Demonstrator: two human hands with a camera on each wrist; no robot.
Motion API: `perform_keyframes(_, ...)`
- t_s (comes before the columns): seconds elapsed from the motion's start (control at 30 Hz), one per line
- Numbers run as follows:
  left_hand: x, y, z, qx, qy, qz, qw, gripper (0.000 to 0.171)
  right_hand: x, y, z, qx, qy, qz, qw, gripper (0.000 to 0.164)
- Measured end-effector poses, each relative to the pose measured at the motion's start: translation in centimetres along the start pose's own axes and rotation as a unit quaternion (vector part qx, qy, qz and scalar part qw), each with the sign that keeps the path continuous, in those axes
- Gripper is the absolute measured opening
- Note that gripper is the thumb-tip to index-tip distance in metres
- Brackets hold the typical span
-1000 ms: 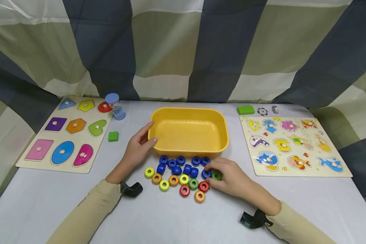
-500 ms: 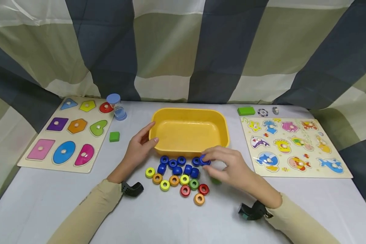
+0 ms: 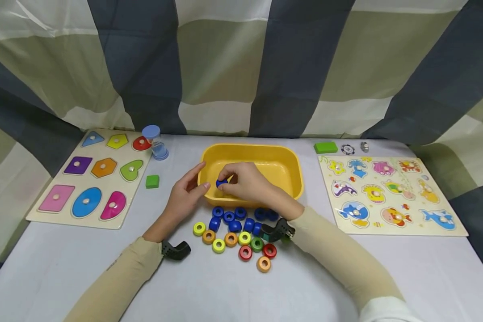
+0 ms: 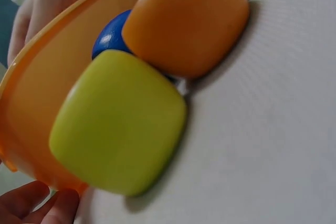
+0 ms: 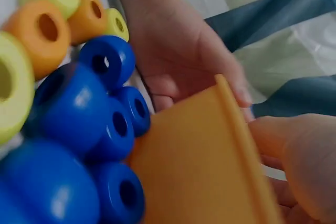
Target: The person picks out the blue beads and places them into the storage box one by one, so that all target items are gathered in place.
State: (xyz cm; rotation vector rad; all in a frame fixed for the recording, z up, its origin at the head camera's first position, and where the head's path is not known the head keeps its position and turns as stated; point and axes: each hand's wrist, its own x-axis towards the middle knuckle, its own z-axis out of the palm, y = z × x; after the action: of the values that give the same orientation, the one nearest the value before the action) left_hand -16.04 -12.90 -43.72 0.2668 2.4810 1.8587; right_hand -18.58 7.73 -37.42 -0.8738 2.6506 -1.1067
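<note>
A glossy yellow tray point(image 3: 281, 172), an oblong with rounded corners and a thin rim, is set on a smooth white cloth point(image 3: 225, 295); its left end is held between the thumb and fingers of the left hand point(image 3: 185, 197). A shiny blue bead point(image 3: 221, 183) is pinched between thumb and fingertips of the right hand point(image 3: 247, 181), above the tray's interior. Just in front of the tray, smooth pierced beads are gathered: blue barrels point(image 3: 234, 226) nearest the wall, then yellow point(image 4: 118, 124), orange point(image 4: 186, 22), green point(image 3: 257, 249) and red point(image 3: 245, 259) ones, some standing on edge. The group is flanked by flat pale puzzle boards, geometric shapes with knobs being seen on the left board point(image 3: 87, 182) and animal figures on the right board point(image 3: 406, 230); behind, a checked fabric point(image 3: 221, 62) is hung in soft folds
</note>
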Motion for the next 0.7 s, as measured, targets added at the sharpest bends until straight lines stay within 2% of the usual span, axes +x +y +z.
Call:
perform_keyframes(0.2, 0.0, 0.1, -0.1, -0.003, 0.002, 0.015, 0.9999, 0.057, 2.1, 0.3, 1.6, -0.009, -0.037, 0.035, 0.999, 0.009)
perform_keyframes(0.5, 0.0, 0.2, -0.2, 0.005, 0.006, 0.012, 0.9999, 0.056, 2.4, 0.1, 1.7, -0.024, -0.067, 0.06, 0.996, 0.016)
perform_keyframes(0.6, 0.0, 0.1, -0.2, 0.004, 0.005, 0.014, 0.9999, 0.056, 2.3, 0.2, 1.6, -0.022, -0.067, 0.061, 0.996, 0.017)
perform_keyframes(0.7, -0.1, -0.1, 0.0, 0.002, 0.003, 0.013, 0.9999, 0.056, 1.8, 0.3, 1.3, -0.019, -0.052, 0.045, 0.997, 0.018)
